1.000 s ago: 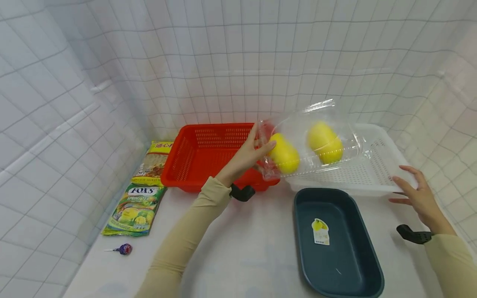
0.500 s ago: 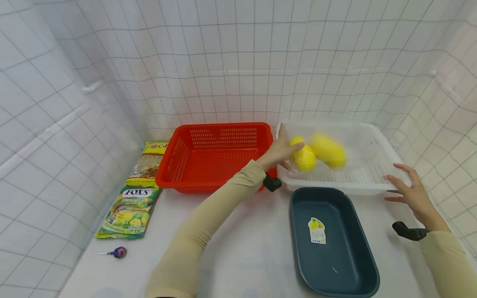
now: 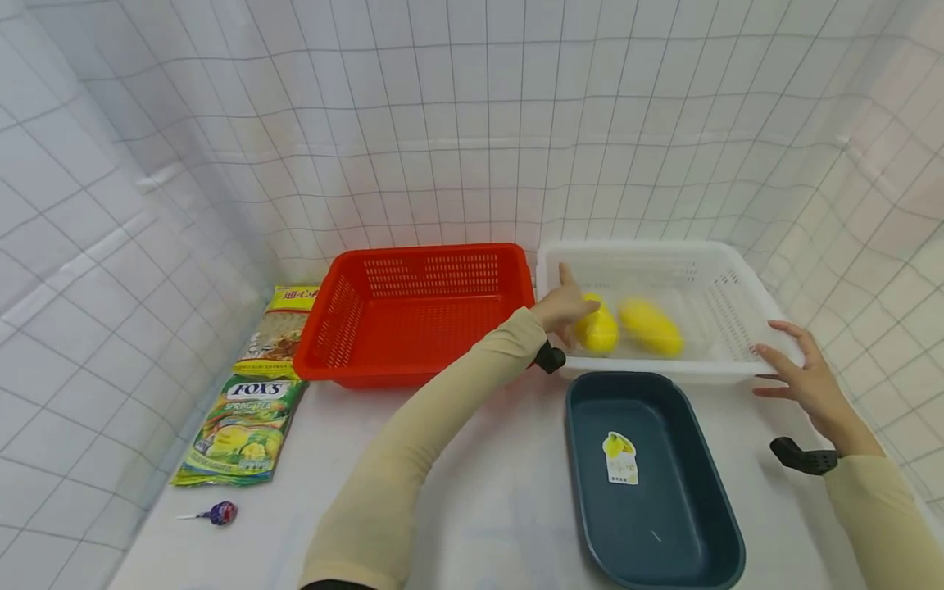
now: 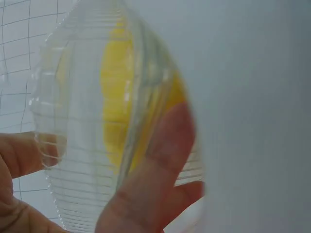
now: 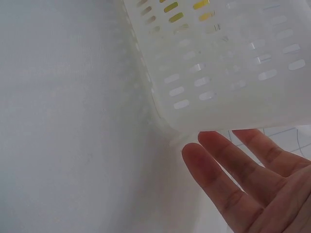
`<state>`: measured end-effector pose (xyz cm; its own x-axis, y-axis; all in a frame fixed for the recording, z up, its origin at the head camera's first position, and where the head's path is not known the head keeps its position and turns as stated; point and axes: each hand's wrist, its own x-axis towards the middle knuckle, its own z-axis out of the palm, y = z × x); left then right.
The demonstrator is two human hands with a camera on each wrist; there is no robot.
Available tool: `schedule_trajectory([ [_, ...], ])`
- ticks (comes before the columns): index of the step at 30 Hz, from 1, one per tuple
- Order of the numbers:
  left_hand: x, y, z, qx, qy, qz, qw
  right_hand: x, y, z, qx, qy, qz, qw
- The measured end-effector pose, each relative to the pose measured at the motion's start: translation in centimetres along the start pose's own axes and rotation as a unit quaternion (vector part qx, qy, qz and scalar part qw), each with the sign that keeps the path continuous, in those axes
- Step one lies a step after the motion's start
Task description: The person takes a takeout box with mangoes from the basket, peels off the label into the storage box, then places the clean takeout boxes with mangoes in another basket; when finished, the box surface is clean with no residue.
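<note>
My left hand [image 3: 564, 307] reaches into the white basket [image 3: 656, 365] and grips one end of a clear plastic pack [image 4: 82, 121]. Its fingers and thumb lie on either side of the ribbed plastic in the left wrist view. Inside the pack are two yellow fruits, a rounded one [image 3: 599, 332] beside the hand and a longer one [image 3: 652, 328] to its right. At the basket's front right corner is my right hand [image 3: 807, 385], with fingers extended. In the right wrist view, its fingertips [image 5: 199, 162] are right at the basket's edge, holding nothing.
A red basket [image 3: 431, 381] stands left of the white one. In front lies a dark blue tray [image 3: 664, 508] with a fruit sticker [image 3: 620, 459]. At left are a yellow snack bag [image 3: 273, 340], a green candy bag [image 3: 239, 430] and a lollipop [image 3: 220, 514]. White gridded cloth surrounds the table.
My left hand has carried the clear pack rightward from above the red basket's edge and lowered it into the white basket. The right hand keeps its place at the corner; the view shifted slightly.
</note>
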<state>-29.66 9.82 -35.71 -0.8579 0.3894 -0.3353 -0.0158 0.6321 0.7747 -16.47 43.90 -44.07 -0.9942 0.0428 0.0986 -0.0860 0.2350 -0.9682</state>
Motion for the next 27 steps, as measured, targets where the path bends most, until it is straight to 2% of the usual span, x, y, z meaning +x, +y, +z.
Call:
schedule_trajectory([
  [5,0.5,0.5,0.2,0.012,0.005,-0.023,0.9997,0.2,-0.3,0.0,-0.016,-0.001,0.007,0.9998],
  [10,0.6,0.5,1.1,0.085,0.042,-0.020,0.9953,0.1,-0.2,0.0,-0.036,0.005,0.012,0.9993],
  [14,0.4,0.5,1.8,0.141,0.054,-0.012,0.9884,0.0,-0.2,0.0,-0.028,0.004,0.008,0.9996],
  [20,0.2,0.4,2.3,0.241,0.060,0.020,0.9686,0.0,0.0,0.0,0.006,0.008,0.004,0.9999],
  [23,0.3,0.2,2.5,0.261,0.069,0.030,0.9625,0.0,0.0,0.1,0.008,0.009,0.005,0.9999],
  [27,0.4,-0.1,2.7,0.267,0.077,0.031,0.9601,-0.1,0.0,0.2,0.009,0.005,0.008,0.9999],
])
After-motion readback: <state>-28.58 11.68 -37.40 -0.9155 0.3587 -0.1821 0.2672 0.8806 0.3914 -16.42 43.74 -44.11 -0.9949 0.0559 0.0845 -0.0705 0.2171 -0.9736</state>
